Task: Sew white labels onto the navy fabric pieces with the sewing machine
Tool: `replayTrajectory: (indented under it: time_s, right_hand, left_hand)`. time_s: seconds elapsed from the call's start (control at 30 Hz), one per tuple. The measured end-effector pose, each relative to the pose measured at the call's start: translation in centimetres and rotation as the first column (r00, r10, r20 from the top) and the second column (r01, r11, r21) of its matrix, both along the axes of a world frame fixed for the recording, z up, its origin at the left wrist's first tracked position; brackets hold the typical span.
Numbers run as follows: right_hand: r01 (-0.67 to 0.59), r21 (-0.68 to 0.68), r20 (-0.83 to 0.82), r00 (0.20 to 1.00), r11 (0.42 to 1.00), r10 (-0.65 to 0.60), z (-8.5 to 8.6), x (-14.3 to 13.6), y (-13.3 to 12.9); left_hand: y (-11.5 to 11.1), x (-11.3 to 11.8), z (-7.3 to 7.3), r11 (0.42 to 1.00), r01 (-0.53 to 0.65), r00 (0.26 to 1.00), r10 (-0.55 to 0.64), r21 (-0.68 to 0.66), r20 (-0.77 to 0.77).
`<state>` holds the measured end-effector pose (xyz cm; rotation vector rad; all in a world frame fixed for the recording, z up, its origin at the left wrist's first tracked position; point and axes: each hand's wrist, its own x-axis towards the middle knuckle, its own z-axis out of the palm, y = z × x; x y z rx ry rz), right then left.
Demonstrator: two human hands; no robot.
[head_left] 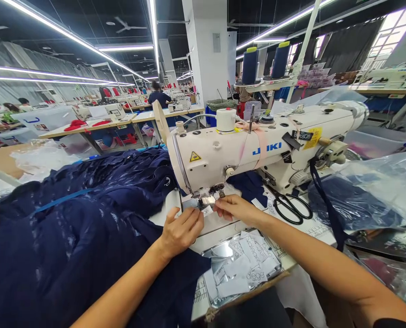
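Note:
A white sewing machine point(220, 159) stands before me, its presser foot point(200, 203) low over the bed. Between my two hands, by the foot, lies a small white printed label point(207, 211). My right hand point(235, 209) has its fingers pinched at the label's right edge. Left of the foot, my left hand point(184, 230) is closed with fingers curled down on the bed; what lies under them is hidden. Navy fabric point(198, 269) spreads below my left wrist. Nearer to me, a shiny metal tray point(208, 291) holds many loose white printed labels point(246, 262).
Black-handled scissors point(293, 209) lie right of my right hand. A large heap of navy garments point(69, 228) fills the left side. Clear plastic bags point(377, 191) lie at the right. Navy thread cones point(250, 66) stand behind the machine. A person point(158, 94) sits farther back.

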<state>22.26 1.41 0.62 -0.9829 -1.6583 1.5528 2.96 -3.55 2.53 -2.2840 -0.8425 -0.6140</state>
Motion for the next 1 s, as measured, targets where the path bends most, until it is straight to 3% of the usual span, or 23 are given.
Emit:
replayTrajectory:
  time_s: [0.1,0.23,0.43,0.53,0.6,0.63,0.73,0.8,0.87,1.0]
  right_hand:
    - [-0.073,-0.205,-0.198,0.98,0.976,0.031,0.1,-0.4,-0.6]
    - [-0.046,-0.283,-0.276,0.961,0.958,-0.036,0.2,-0.8,-1.2]
    - [0.059,-0.174,-0.237,0.966,0.983,-0.1,0.4,-1.0,-1.2]
    - [0.118,-0.013,-0.175,0.977,0.993,-0.118,0.4,-1.1,-1.2]
    - [0.15,0.138,-0.12,0.984,0.979,-0.134,0.4,-1.0,-1.4]
    - [0.156,0.215,-0.091,0.986,0.964,-0.139,0.3,-1.0,-1.5]
    - [0.147,0.393,-0.029,0.989,0.908,-0.147,0.2,-0.9,-1.8]
    - [0.136,0.413,-0.022,0.99,0.901,-0.14,0.2,-0.9,-1.8]
    - [0.129,0.358,-0.042,0.992,0.925,-0.122,0.1,-0.9,-1.7]
    - [0.092,0.153,-0.108,0.991,0.984,-0.076,0.1,-1.0,-1.5]
  left_hand:
    - [-0.1,0.1,0.1,0.999,-0.003,1.0,0.003,-0.045,-0.013]
    - [0.0,0.4,-0.2,0.998,0.031,0.999,-0.033,-0.049,-0.038]
    - [0.1,0.6,-0.3,0.999,0.044,0.999,-0.044,0.008,0.002]
    - [0.0,0.8,0.1,0.986,0.019,0.99,0.005,-0.164,0.143]
    - [0.1,1.0,0.7,0.92,0.017,0.959,0.096,-0.392,0.268]
    - [0.2,1.1,0.9,0.855,0.035,0.932,0.159,-0.517,0.326]
    - [0.4,1.1,1.5,0.588,0.168,0.833,0.345,-0.791,0.433]
    - [0.5,1.0,1.5,0.465,0.249,0.795,0.403,-0.849,0.454]
    - [0.4,1.0,1.3,0.446,0.269,0.784,0.414,-0.854,0.463]
    - [-0.3,1.4,0.8,0.582,0.183,0.803,0.376,-0.792,0.462]
